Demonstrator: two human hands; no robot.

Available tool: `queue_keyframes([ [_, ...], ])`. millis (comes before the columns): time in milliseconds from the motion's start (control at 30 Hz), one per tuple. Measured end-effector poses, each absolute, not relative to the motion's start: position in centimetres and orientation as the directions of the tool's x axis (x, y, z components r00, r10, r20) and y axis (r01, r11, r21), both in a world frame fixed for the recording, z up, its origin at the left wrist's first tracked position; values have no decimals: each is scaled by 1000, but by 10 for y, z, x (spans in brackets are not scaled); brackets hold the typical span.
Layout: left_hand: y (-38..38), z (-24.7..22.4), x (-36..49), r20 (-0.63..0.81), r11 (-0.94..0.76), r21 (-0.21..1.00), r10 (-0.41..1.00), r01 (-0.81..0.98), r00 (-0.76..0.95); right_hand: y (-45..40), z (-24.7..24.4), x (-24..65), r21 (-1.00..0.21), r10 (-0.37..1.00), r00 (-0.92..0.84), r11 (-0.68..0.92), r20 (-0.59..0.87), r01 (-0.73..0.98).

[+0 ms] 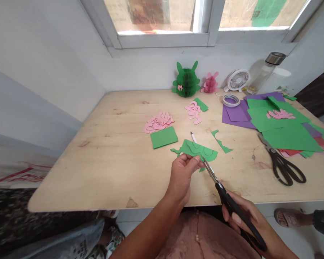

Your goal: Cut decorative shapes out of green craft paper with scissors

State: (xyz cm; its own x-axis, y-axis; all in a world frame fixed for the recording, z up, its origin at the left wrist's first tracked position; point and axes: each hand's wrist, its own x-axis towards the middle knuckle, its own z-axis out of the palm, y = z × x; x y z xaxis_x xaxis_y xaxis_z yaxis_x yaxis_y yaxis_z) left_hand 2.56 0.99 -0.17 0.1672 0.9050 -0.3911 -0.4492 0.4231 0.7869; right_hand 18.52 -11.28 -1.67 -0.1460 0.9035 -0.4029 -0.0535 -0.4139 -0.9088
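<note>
Green paper (205, 151) in left hand (181, 176), scissors (218, 186) in right hand (240, 212)

Reference point = the green paper. It's over the table (97, 162), in front of the person; can't tell if it touches the wood. Curved outlines drawn on it. Left thumb and fingers are pinched on its near edge. Right hand is wrapped around the scissors' black handles; blade tips meet the paper's near edge, right by the left thumb. Hands are apart from each other. Blade gap too fine to read. A thin green strip (175, 150) pokes out left of the paper; can't tell if it's attached.

Layout, relative to the paper:
Just beyond: white pencil (193, 137), near end hidden by the paper.
Just right, apart: green scrap (223, 144).
Just left: green cards (164, 138), with a heap of pink cutouts (160, 122) against their far edge.
Farther beyond: second pink pile (193, 111), small green piece (201, 104) beside it.
Well right: green sheets (288, 138) overlapping purple sheets (239, 114); cable coil (231, 96) on the purple. Spare scissors (282, 163) nearer, lying flat.
Far beyond, near the wall: green paper figure (186, 82), smaller pink figure (211, 84), fan (239, 80), bottle (264, 73).
</note>
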Motion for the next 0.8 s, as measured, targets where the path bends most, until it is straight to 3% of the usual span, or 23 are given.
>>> queue_keyframes([
  [267,15,-4,19,-404,443,803,896,-399,182,-122,-21,196,-889,886,-98,-457,-453,-18],
  [433,16,-6,13,-377,417,829,909,-371,178,-129,-24,208,-890,893,33,-444,-449,-106],
  [633,9,0,15,-346,442,834,886,-330,310,-94,-11,201,-956,895,334,-279,-295,-97],
  [800,1,2,18,-347,447,858,868,-255,354,-57,-8,181,-987,912,379,-141,-159,-77],
])
